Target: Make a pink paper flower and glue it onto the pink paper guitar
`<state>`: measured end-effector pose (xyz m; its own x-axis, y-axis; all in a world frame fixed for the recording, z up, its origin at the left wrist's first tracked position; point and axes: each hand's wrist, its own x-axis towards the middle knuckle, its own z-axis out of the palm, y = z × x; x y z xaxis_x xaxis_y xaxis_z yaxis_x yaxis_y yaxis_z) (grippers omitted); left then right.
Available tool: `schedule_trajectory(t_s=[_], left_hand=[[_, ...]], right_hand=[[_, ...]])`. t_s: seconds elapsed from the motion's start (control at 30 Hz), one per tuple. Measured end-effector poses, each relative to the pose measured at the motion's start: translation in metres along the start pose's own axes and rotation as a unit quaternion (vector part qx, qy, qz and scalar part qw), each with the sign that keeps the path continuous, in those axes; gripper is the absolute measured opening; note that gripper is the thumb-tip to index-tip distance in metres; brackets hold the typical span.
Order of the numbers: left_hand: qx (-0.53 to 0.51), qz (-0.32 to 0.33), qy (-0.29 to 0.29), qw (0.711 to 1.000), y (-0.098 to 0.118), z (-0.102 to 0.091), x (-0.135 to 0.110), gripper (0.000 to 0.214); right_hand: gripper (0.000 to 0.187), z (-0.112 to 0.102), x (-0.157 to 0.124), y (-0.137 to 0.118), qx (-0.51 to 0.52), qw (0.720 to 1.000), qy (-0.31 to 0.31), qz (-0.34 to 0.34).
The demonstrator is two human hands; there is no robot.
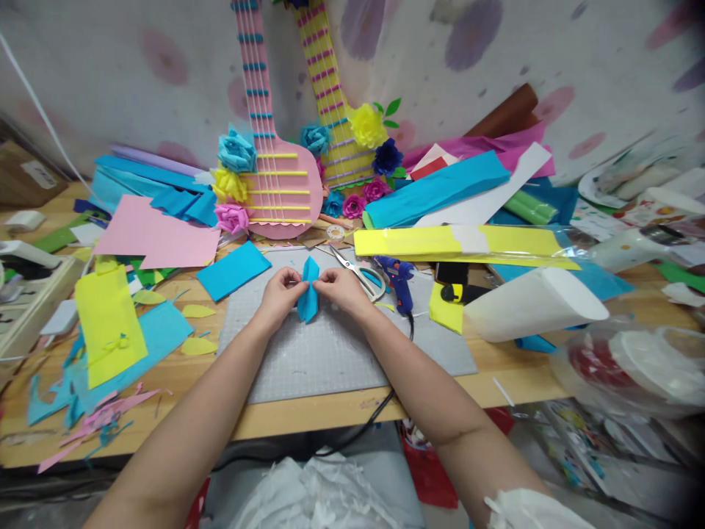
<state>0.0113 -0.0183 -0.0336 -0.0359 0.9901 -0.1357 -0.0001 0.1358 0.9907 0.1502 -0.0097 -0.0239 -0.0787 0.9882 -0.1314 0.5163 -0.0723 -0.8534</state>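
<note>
A small folded piece of blue paper [309, 300], pointed at its top, is held upright over the grey cutting mat [330, 360]. My left hand [282, 294] pinches its left edge, and my right hand [340, 289] pinches the right edge. Just beyond my right hand lie scissors [360, 275] with pale handles. A blue glue gun [397, 283] rests to the right of them, its cord running off the front of the table. A flat blue paper rectangle [234, 270] lies to the left, near the mat's corner.
Two paper guitars, one pink [286, 184] and one yellow [330, 95], lean on the back wall with paper flowers. Yellow leaf cutouts [198, 345] and paper scraps [104, 415] cover the left side. A white roll [534, 303] and wrapped yellow paper [512, 242] lie at right.
</note>
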Motion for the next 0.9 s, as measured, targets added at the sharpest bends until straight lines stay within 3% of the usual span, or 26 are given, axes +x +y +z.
schedule_trajectory(t_s=[0.9], left_hand=[[-0.015, -0.008, -0.006, 1.0, 0.0046, 0.0051, -0.0047, 0.026]], right_hand=[[0.016, 0.0034, 0.0034, 0.0052, 0.019, 1.0, 0.014, 0.001]])
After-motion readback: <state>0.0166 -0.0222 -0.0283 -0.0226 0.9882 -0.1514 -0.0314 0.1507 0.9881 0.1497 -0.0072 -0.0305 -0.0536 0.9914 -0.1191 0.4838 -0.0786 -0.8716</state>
